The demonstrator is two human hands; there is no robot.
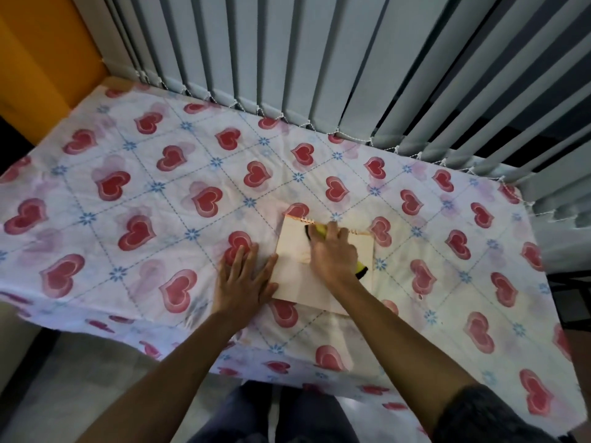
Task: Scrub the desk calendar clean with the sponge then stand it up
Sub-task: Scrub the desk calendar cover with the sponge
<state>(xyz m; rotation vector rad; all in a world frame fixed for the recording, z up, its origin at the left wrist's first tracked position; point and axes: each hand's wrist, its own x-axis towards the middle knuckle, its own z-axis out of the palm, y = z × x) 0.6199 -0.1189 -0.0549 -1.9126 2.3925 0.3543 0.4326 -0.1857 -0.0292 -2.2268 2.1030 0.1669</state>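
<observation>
The desk calendar, a pale cream card with a coiled orange spiral along its far edge, lies flat on the table near the front. My right hand presses a yellow and black sponge down on the calendar's upper half; the sponge shows past my fingertips and again below my palm. My left hand lies flat with fingers spread on the cloth, touching the calendar's left edge. The middle of the calendar is hidden under my right hand.
A white tablecloth printed with red hearts and blue flowers covers the table. Grey vertical blinds hang along the far edge. An orange wall stands at the left. My legs show below the front edge.
</observation>
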